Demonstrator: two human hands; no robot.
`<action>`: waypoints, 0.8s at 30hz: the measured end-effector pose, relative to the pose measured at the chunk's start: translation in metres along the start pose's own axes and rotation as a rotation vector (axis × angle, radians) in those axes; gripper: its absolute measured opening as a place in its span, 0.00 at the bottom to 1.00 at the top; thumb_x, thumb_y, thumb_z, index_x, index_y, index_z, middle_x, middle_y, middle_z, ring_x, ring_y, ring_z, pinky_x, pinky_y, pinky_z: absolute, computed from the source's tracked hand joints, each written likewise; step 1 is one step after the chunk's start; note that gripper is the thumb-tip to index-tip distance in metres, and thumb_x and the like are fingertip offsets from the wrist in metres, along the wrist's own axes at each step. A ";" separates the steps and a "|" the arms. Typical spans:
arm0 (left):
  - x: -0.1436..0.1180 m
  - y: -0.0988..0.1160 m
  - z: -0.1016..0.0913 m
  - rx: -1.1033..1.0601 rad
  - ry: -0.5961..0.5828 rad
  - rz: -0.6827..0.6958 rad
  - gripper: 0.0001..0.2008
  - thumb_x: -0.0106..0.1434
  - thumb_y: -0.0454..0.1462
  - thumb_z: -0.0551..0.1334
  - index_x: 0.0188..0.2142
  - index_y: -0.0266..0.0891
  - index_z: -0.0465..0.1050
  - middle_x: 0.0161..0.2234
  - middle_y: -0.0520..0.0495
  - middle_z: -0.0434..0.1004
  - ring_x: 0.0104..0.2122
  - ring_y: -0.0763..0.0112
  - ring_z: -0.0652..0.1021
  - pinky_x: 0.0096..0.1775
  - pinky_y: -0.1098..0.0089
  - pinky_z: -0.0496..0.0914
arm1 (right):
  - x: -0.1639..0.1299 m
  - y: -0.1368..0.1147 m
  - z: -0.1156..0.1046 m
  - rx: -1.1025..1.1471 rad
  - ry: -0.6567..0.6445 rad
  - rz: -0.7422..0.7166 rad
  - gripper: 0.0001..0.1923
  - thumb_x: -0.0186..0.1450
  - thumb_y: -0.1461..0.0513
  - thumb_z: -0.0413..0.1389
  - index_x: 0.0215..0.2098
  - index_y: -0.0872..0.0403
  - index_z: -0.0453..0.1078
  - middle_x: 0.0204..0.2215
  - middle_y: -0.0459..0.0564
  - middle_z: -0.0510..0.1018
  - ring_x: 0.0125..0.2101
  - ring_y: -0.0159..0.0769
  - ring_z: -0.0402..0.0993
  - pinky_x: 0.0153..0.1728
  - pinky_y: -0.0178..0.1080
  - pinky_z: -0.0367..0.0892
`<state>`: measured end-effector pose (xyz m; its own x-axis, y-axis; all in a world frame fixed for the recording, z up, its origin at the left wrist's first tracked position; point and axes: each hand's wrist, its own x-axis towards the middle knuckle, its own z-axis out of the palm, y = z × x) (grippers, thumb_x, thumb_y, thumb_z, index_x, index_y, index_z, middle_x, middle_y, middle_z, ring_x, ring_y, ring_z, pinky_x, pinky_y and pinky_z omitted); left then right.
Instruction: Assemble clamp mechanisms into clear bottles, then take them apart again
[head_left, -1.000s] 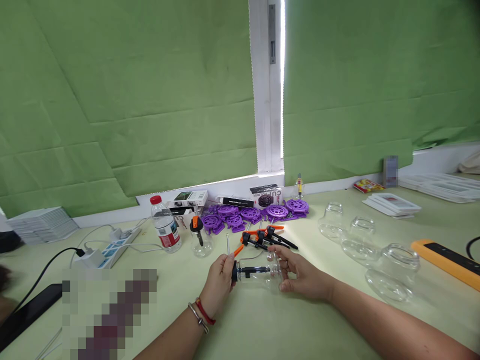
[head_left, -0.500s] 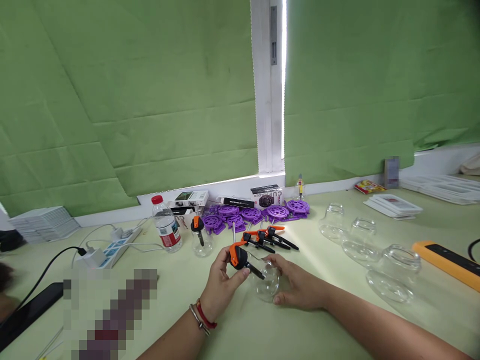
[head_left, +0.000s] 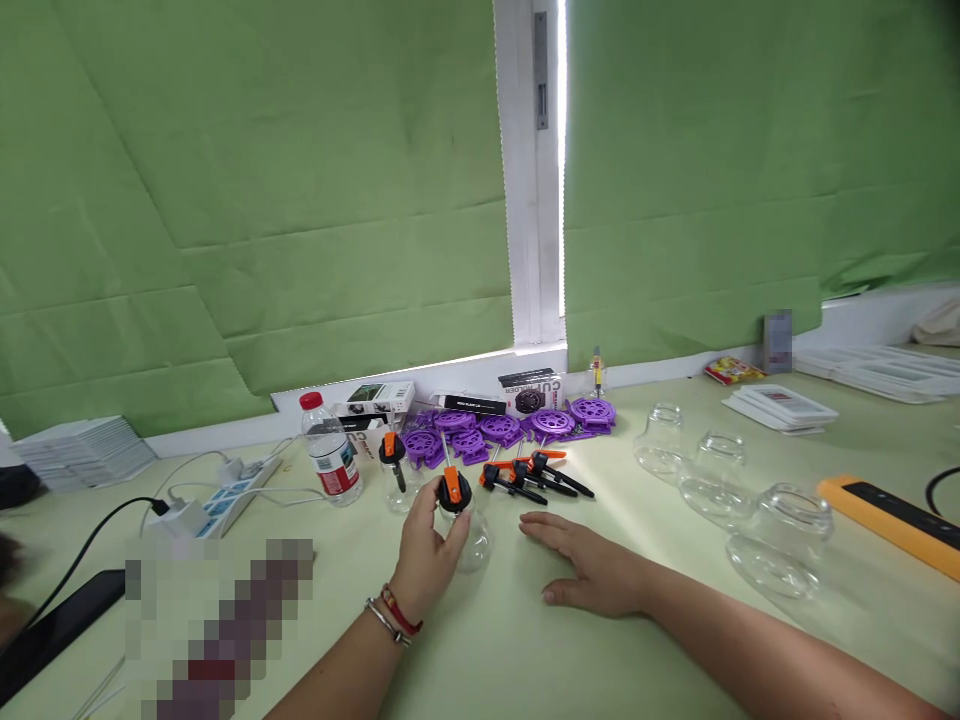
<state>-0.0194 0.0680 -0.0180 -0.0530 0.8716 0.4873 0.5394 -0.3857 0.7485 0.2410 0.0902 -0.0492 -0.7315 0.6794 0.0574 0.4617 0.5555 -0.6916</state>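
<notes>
Glass jar with orange-black pump lid [head_left: 459, 520] stood upright on pale worktop [head_left: 525, 640].
Left hand [head_left: 424, 545] gripped it; right hand [head_left: 592, 565] lay flat, open, empty.

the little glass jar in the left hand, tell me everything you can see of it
The small clear glass jar has a rounded, seemingly empty body and stands upright on the pale green table. A black pump cap with an orange lever sits on its neck. The left hand wraps its left side, thumb near the cap. The right hand lies flat beside it, not touching.
</notes>
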 end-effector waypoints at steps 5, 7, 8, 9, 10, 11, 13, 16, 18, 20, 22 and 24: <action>0.003 -0.012 0.003 0.101 0.001 0.031 0.30 0.60 0.42 0.58 0.60 0.40 0.51 0.54 0.38 0.64 0.54 0.57 0.66 0.53 0.56 0.61 | 0.000 -0.001 -0.001 0.013 0.002 0.000 0.42 0.57 0.46 0.56 0.65 0.49 0.49 0.65 0.53 0.49 0.62 0.49 0.48 0.61 0.49 0.47; 0.003 -0.017 0.007 0.184 0.043 0.077 0.37 0.58 0.42 0.60 0.61 0.38 0.44 0.57 0.35 0.59 0.55 0.55 0.64 0.53 0.53 0.61 | -0.001 -0.001 -0.001 0.016 0.001 0.000 0.42 0.57 0.46 0.56 0.64 0.49 0.49 0.65 0.53 0.49 0.62 0.49 0.48 0.61 0.49 0.47; 0.002 -0.018 0.008 0.240 0.077 0.123 0.40 0.56 0.41 0.62 0.62 0.37 0.42 0.58 0.33 0.56 0.57 0.53 0.62 0.54 0.52 0.60 | -0.001 -0.002 -0.002 0.015 0.000 0.001 0.42 0.57 0.46 0.56 0.64 0.49 0.49 0.65 0.52 0.49 0.62 0.49 0.48 0.61 0.49 0.47; 0.001 -0.020 0.009 0.303 0.121 0.186 0.41 0.55 0.41 0.63 0.62 0.37 0.41 0.59 0.32 0.53 0.58 0.51 0.60 0.54 0.50 0.59 | 0.000 -0.002 -0.002 0.013 -0.001 0.002 0.42 0.57 0.45 0.56 0.64 0.49 0.49 0.65 0.52 0.50 0.62 0.49 0.48 0.61 0.49 0.47; 0.000 -0.020 0.010 0.372 0.170 0.265 0.41 0.55 0.40 0.64 0.61 0.36 0.41 0.60 0.31 0.51 0.59 0.50 0.58 0.55 0.49 0.58 | 0.000 -0.002 -0.002 0.012 -0.003 0.000 0.42 0.57 0.45 0.56 0.64 0.49 0.49 0.65 0.52 0.50 0.62 0.49 0.48 0.60 0.49 0.47; -0.002 -0.020 0.010 0.442 0.211 0.360 0.39 0.55 0.38 0.63 0.61 0.37 0.43 0.60 0.31 0.51 0.60 0.49 0.57 0.55 0.49 0.57 | 0.000 -0.002 -0.002 0.010 -0.002 -0.003 0.42 0.57 0.45 0.56 0.64 0.48 0.50 0.64 0.52 0.50 0.62 0.49 0.48 0.60 0.49 0.47; -0.007 -0.016 0.010 0.572 0.227 0.574 0.30 0.58 0.34 0.61 0.58 0.40 0.51 0.58 0.34 0.57 0.58 0.51 0.60 0.55 0.50 0.56 | 0.000 0.000 -0.001 0.008 0.003 -0.015 0.42 0.57 0.46 0.56 0.64 0.49 0.50 0.64 0.52 0.50 0.62 0.49 0.48 0.60 0.50 0.47; -0.012 -0.008 0.009 0.744 -0.065 0.805 0.19 0.62 0.30 0.54 0.52 0.43 0.61 0.51 0.40 0.69 0.52 0.58 0.68 0.54 0.55 0.56 | 0.000 0.001 0.000 -0.002 0.018 -0.032 0.41 0.57 0.46 0.57 0.64 0.50 0.51 0.64 0.53 0.51 0.62 0.49 0.48 0.61 0.50 0.47; -0.013 -0.003 0.010 0.843 -0.310 0.828 0.16 0.63 0.29 0.51 0.50 0.40 0.65 0.49 0.41 0.71 0.50 0.59 0.69 0.52 0.57 0.58 | 0.001 0.000 0.000 -0.017 0.019 -0.032 0.42 0.57 0.46 0.56 0.64 0.51 0.51 0.64 0.54 0.51 0.62 0.49 0.48 0.61 0.49 0.47; -0.010 -0.003 0.012 0.921 -0.435 0.787 0.13 0.64 0.29 0.50 0.46 0.37 0.67 0.49 0.40 0.71 0.50 0.58 0.70 0.51 0.58 0.60 | 0.000 -0.002 -0.001 -0.030 0.013 -0.025 0.42 0.57 0.46 0.56 0.64 0.52 0.50 0.64 0.55 0.51 0.62 0.48 0.48 0.61 0.49 0.47; -0.007 -0.007 0.014 0.972 -0.456 0.720 0.13 0.64 0.30 0.50 0.45 0.36 0.68 0.49 0.39 0.71 0.51 0.57 0.69 0.51 0.58 0.60 | 0.000 -0.003 -0.001 -0.037 0.003 -0.020 0.42 0.58 0.45 0.55 0.64 0.52 0.50 0.64 0.55 0.51 0.62 0.48 0.48 0.61 0.48 0.47; -0.003 -0.014 0.014 0.991 -0.444 0.647 0.14 0.64 0.32 0.51 0.47 0.36 0.68 0.51 0.39 0.70 0.53 0.56 0.67 0.52 0.57 0.59 | 0.000 -0.004 -0.002 -0.041 -0.009 -0.018 0.42 0.58 0.45 0.55 0.64 0.52 0.50 0.64 0.55 0.51 0.62 0.48 0.47 0.61 0.48 0.47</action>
<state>-0.0147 0.0751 -0.0366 0.6377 0.7091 0.3009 0.7679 -0.5546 -0.3204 0.2403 0.0887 -0.0449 -0.7446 0.6645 0.0630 0.4683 0.5873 -0.6601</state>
